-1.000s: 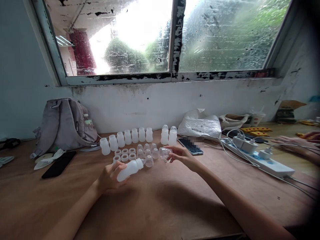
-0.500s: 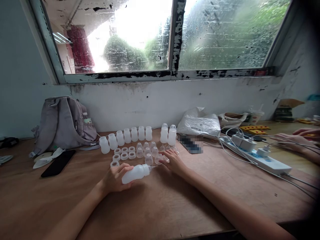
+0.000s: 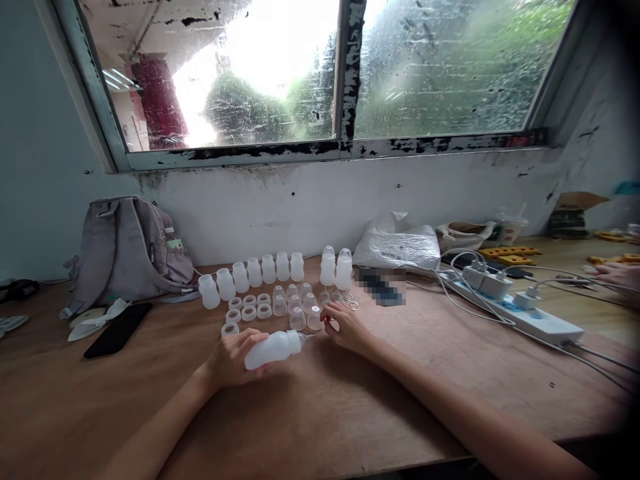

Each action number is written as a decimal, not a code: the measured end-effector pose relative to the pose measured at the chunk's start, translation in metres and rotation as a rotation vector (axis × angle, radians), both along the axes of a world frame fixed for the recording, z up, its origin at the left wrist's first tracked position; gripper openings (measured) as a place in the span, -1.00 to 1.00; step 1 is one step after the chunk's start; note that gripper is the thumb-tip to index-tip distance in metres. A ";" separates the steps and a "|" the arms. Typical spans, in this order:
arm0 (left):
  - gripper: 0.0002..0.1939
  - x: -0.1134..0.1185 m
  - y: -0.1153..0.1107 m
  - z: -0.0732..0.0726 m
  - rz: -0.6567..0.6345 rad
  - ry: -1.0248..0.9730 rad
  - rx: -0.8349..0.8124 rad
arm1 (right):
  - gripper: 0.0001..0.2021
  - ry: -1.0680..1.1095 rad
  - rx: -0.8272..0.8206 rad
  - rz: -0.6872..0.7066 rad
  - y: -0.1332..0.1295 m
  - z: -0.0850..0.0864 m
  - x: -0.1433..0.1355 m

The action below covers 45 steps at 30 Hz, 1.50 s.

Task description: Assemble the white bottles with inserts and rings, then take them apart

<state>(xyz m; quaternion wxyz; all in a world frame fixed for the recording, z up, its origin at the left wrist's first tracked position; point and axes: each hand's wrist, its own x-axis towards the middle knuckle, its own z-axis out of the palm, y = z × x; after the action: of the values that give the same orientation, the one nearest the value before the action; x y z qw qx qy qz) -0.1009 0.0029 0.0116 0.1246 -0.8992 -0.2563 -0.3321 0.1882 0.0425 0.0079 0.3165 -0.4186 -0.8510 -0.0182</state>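
Note:
My left hand (image 3: pixel 235 359) is wrapped around a frosted baby bottle (image 3: pixel 270 351), held almost on its side above the table. A white collar ring and a clear teat (image 3: pixel 307 337) are on the bottle's right end. Just beyond the teat, my right hand (image 3: pixel 347 327) has its fingers curled into a pinch; whatever is between them, if anything, is hidden. Close to those fingertips are several clear dome caps (image 3: pixel 297 319) and small clear teats (image 3: pixel 354 306). White collar rings (image 3: pixel 249 312) lie in rows left of the caps.
Frosted bottles (image 3: pixel 254 272) form a back row, with two capped bottles (image 3: pixel 343 269) at its right. A backpack (image 3: pixel 125 247) and black phone (image 3: pixel 118 331) are on the left. A cabled power strip (image 3: pixel 545 327) and another person's hand (image 3: pixel 617 273) are on the right.
My right hand's fingers have drawn together from a flatter reach over the caps, uncovering one cap. The other person's hand has pulled away to the right. My left hand still holds the bottle.

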 end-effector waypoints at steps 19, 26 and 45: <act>-0.53 0.009 -0.007 -0.005 -0.029 0.169 0.204 | -0.60 0.203 -0.582 0.440 -0.043 0.017 -0.023; -0.53 0.016 -0.015 -0.006 -0.021 0.169 0.175 | -0.60 0.338 -0.742 0.424 -0.047 0.004 -0.029; -0.68 0.024 -0.006 -0.009 0.071 -0.541 -1.024 | -0.67 0.372 -0.450 0.331 -0.045 0.011 -0.028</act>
<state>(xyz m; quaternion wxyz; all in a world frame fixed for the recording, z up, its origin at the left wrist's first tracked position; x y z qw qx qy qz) -0.0769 -0.0035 0.0024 -0.3850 -0.7189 -0.4372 -0.3793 0.1605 -0.0022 0.0186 0.3645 -0.3303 -0.8178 0.2987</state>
